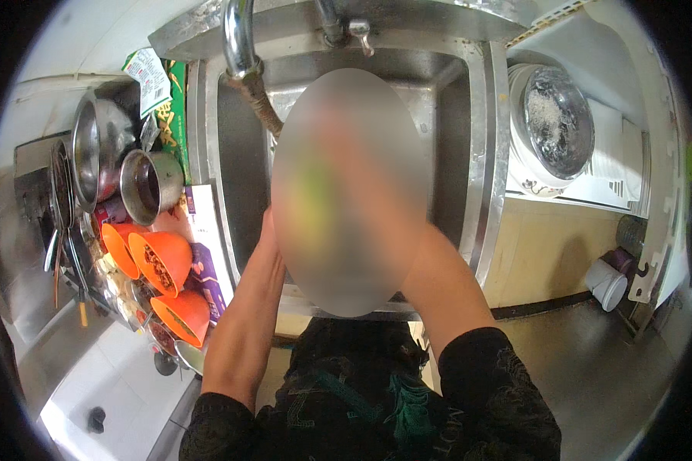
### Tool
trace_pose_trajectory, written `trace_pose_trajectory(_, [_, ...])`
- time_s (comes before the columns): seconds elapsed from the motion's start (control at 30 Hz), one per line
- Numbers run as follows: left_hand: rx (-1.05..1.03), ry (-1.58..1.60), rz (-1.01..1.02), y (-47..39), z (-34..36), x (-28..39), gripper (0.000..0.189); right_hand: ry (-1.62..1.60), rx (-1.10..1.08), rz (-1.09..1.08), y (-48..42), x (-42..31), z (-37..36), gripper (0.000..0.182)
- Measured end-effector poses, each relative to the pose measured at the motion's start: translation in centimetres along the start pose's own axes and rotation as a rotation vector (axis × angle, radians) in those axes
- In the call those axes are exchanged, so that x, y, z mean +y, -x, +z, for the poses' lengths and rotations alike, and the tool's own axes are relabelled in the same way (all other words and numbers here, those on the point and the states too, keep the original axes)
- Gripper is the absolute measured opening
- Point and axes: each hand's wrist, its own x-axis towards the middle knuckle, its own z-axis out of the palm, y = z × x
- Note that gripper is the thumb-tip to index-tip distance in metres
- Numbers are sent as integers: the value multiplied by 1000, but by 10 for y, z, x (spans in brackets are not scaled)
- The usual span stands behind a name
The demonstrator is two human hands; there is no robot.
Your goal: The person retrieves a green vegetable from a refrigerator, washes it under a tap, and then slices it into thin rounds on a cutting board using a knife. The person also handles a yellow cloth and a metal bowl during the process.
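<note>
Both forearms reach over a stainless steel sink [451, 155]. A grey oval blur covers the middle of the basin and both hands. Within it my right hand [346, 144] shows only as a skin-toned smear stretching toward the far side. My left hand [278, 216] is at the blur's left edge, its fingers hidden. Between them lies a blurred yellow-green thing [314, 201], too smeared to name. Whether either hand grips it cannot be made out. A chrome faucet [239, 40] with a brownish sleeve on its spout comes down into the basin at the left.
Left of the sink stand a metal pot [167, 178], a large steel bowl [112, 144] and orange containers [173, 253] holding seasonings. A small tap [360, 34] is at the back. On the right, a metal bowl with whitish powder [556, 121] rests on white bowls [518, 127].
</note>
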Motion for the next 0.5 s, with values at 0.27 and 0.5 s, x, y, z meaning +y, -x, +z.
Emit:
trace_pose_trajectory(0.27, [-440,463,-115,14,25,19,63,-915,-267,477,-29,-19,-28,30])
trace_pose_trajectory(0.5, [4,38,119,9,35,29,56,-374,202,58,-1,-17,-17,30])
